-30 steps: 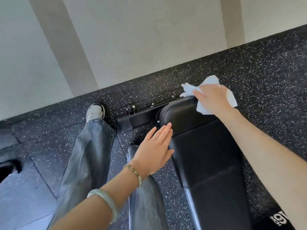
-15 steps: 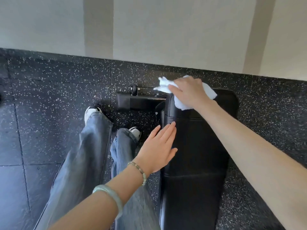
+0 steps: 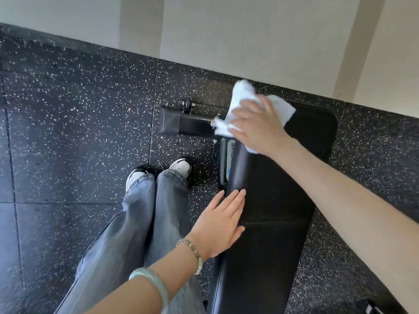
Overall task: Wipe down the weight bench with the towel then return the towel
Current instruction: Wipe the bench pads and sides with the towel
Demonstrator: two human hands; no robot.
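A black padded weight bench [image 3: 283, 200] runs away from me toward the wall on the right of the view. My right hand [image 3: 258, 128] presses a crumpled white towel [image 3: 241, 98] onto the bench's far left corner, fingers spread fairly straight over it. The towel sticks out above and to the left of that hand. My left hand [image 3: 222, 223] lies flat on the bench's near left edge, fingers straight and together, holding nothing. A bracelet and a pale bangle sit on that wrist.
The bench's black base bar [image 3: 181, 123] with a small wheel juts left at the far end. My legs in grey jeans [image 3: 147, 211] and white shoes stand left of the bench on speckled black rubber flooring [image 3: 79, 132]. A pale wall [image 3: 226, 30] is close behind.
My right hand has slid the towel along the bench's far end to its left corner and its fingers have flattened. My left hand now rests on the bench edge. My feet have stepped together.
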